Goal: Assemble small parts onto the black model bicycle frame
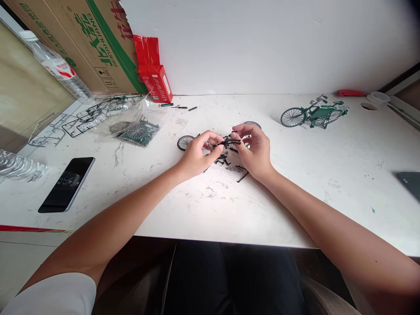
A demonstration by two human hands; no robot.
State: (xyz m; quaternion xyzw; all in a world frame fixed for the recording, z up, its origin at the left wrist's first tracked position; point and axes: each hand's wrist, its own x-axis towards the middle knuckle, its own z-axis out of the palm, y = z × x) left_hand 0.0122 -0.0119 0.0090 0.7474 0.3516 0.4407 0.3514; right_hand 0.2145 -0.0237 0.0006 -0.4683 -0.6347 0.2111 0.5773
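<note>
Above the middle of the table, my left hand [199,154] and my right hand [255,151] meet at a small black model bicycle part [232,141]. The left thumb and fingers pinch its left side, and the right fingers close on its right end. My fingers hide some of the part. Loose small black pieces [222,162] and a grey metal-coloured piece [235,169] lie on the tabletop below. A model wheel [185,142] rests left of my left hand. Another wheel [253,124] shows partly behind my right hand.
A green model bicycle [315,114] stands at the right. Left are parts sprues [88,118], a plastic bag of parts [139,131], a phone [67,183] and water bottles [61,68]. A red box [157,83] and small tools [179,107] sit at the back near a carton [95,48].
</note>
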